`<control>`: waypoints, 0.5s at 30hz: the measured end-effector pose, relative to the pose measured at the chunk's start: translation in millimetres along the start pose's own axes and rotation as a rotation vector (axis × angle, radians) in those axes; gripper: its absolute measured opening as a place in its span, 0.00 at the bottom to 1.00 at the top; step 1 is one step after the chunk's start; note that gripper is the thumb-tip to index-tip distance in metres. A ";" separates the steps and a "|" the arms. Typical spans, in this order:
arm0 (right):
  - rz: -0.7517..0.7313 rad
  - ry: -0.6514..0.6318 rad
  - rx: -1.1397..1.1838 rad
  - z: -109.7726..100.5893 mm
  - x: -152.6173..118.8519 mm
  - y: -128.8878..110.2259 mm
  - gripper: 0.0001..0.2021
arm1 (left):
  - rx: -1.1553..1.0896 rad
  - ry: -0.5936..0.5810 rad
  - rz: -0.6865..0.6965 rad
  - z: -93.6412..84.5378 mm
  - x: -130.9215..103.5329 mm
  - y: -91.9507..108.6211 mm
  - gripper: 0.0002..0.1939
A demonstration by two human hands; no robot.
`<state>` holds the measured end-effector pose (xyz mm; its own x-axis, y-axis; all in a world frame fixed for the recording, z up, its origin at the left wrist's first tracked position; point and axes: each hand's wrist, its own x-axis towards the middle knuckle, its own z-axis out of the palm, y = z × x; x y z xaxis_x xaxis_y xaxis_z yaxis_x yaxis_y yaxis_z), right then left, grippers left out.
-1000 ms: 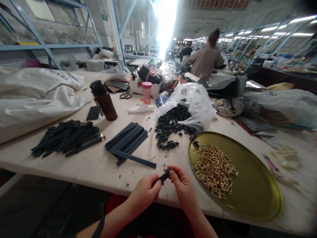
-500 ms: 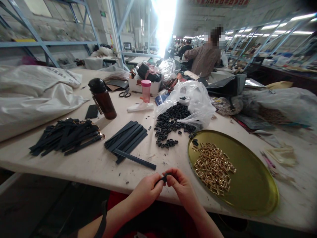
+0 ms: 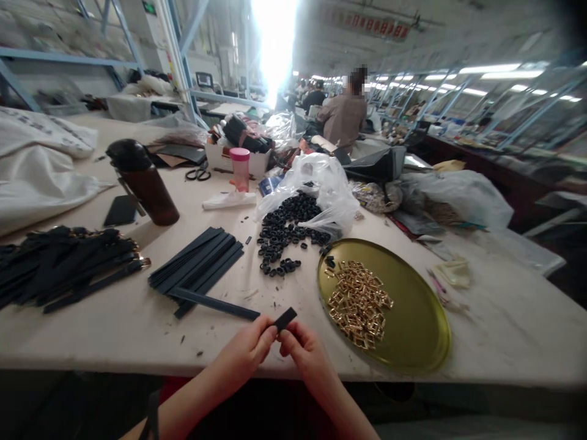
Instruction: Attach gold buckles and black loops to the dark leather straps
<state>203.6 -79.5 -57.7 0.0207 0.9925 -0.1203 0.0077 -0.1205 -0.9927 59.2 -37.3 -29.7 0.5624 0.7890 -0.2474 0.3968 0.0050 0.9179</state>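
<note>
Head view: fingers of the left hand point(image 3: 245, 349) clamp a flat, matte black strap point(image 3: 286, 318) (squared at its visible end); the right hand's point(image 3: 308, 351) fingers curl close by, grip unclear.

Factory workshop: blue racks point(image 3: 68, 58), strip lights point(image 3: 511, 74), several co-workers point(image 3: 343, 119).

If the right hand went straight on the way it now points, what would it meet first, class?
Probably the dark strip held by the left hand, just ahead of the right hand; they may already touch.
</note>
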 end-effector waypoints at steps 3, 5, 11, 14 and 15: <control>-0.122 0.195 -0.433 -41.3 14.1 -8.9 0.13 | -0.055 -0.005 -0.042 8.1 9.5 -6.6 0.14; -0.125 0.346 -0.792 -74.5 31.5 -17.4 0.13 | -0.081 -0.018 -0.037 15.4 14.4 -8.8 0.14; -0.032 0.408 -1.282 -122.9 98.0 -22.1 0.08 | -0.099 -0.003 -0.069 28.3 19.8 -9.9 0.13; 0.004 0.371 -1.362 -123.2 115.3 -16.2 0.06 | -0.099 -0.006 -0.087 27.2 18.5 -15.4 0.13; 0.014 0.366 -1.382 -123.9 118.3 -15.3 0.07 | -0.101 -0.010 -0.091 26.6 18.0 -17.5 0.13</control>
<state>329.8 37.3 -55.5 0.2795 0.9558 0.0909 0.9515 -0.2631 -0.1593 81.7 -39.6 -58.5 0.5345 0.7766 -0.3334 0.3715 0.1384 0.9181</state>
